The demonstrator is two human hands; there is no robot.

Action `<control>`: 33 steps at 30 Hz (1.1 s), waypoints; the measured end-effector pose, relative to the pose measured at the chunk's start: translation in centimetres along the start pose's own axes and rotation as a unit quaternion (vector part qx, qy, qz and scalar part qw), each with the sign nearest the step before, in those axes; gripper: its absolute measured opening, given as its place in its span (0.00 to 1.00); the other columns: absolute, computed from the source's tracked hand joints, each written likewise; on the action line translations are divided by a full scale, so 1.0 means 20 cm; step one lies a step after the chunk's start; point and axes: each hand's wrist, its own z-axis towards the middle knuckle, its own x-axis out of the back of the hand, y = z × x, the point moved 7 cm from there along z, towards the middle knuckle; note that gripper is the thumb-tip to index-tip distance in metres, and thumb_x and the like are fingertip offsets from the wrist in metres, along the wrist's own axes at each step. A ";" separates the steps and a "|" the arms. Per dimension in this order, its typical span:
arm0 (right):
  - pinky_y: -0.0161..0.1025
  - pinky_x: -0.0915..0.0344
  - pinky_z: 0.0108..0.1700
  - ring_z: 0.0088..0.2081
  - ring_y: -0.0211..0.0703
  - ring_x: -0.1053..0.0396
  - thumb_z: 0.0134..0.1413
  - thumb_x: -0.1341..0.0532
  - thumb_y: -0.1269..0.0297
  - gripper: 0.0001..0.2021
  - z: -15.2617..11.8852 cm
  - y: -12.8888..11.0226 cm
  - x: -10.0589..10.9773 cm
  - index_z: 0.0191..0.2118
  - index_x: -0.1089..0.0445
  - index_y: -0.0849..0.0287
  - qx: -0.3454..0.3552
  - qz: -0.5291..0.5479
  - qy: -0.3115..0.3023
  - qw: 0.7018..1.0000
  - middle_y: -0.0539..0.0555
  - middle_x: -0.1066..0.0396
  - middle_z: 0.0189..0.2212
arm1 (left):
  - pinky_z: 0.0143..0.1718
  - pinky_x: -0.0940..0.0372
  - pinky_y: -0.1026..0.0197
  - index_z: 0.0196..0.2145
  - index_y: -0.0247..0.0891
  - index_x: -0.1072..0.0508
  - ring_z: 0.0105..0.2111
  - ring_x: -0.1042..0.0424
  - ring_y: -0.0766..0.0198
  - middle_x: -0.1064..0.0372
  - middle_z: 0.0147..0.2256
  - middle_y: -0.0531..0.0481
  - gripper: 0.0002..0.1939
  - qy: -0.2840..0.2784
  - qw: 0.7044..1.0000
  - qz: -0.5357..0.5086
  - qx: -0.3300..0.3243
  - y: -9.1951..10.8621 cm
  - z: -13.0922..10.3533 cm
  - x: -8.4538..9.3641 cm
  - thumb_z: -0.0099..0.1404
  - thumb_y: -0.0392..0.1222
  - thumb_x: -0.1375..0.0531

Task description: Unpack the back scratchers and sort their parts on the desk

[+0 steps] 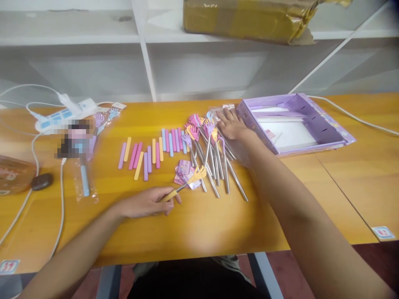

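My left hand (152, 202) is closed around the yellow handle of a back scratcher (195, 175), whose yellow claw points right over a small stack of pink and purple cards (183, 168). My right hand (230, 123) lies with fingers spread on clear plastic bags (243, 153), beside the purple box. Between the hands is a pile of metal-rod back scratchers (215, 153) with pink, yellow, blue and purple claws. Left of the pile, several coloured handle sleeves (149, 160) lie in loose rows.
An open purple box (324, 128) holds papers and a purple claw. At left are a white power strip (68, 116), cables, bagged scratchers (84, 178), a dark oval object (42, 181) and an orange container (14, 175). A taped carton (243, 18) sits on the shelf above.
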 end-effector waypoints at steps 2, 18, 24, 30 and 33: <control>0.81 0.63 0.75 0.81 0.76 0.66 0.74 0.54 0.42 0.40 0.03 0.02 -0.02 0.83 0.56 0.54 -0.015 0.002 -0.033 0.999 0.59 0.65 0.83 | 0.28 0.45 0.64 0.57 0.40 0.29 0.28 0.42 0.69 0.34 0.36 0.54 0.26 -0.003 1.000 -0.011 0.004 0.00 0.00 0.00 0.75 0.64 0.38; 0.64 0.52 0.78 0.80 0.60 0.52 0.79 0.62 0.49 0.35 -0.17 -0.18 0.35 0.77 0.43 0.64 0.006 0.092 0.167 0.982 0.67 0.47 0.78 | 0.25 0.53 0.65 0.54 0.39 0.29 0.23 0.51 0.73 0.36 0.32 0.56 0.22 -0.002 0.996 -0.090 -0.011 -0.01 0.00 0.00 0.79 0.60 0.41; 0.46 0.26 0.44 0.43 0.46 0.22 0.77 0.45 0.52 0.17 -0.67 -0.37 0.88 0.61 0.31 0.51 0.155 0.364 0.374 0.839 0.59 0.23 0.52 | 0.22 0.53 0.65 0.54 0.40 0.29 0.21 0.51 0.71 0.39 0.30 0.58 0.23 0.049 0.997 -0.042 -0.037 0.02 -0.01 0.01 0.78 0.63 0.43; 0.37 0.40 0.32 0.29 0.39 0.32 0.63 0.28 0.51 0.14 -1.32 -0.97 0.58 0.38 0.27 0.55 0.275 0.262 -0.067 0.923 0.49 0.25 0.32 | 0.40 0.31 0.59 0.66 0.44 0.32 0.37 0.24 0.59 0.21 0.44 0.48 0.21 0.188 0.923 0.316 -0.111 0.09 -0.04 -0.01 0.78 0.43 0.43; 0.37 0.43 0.31 0.29 0.40 0.31 0.58 0.26 0.42 0.22 -1.51 -1.16 0.35 0.38 0.27 0.56 0.287 0.225 -0.130 0.922 0.50 0.24 0.34 | 0.45 0.29 0.57 0.69 0.43 0.36 0.45 0.19 0.55 0.20 0.52 0.44 0.27 0.213 0.831 0.484 -0.173 0.11 -0.04 -0.12 0.75 0.34 0.43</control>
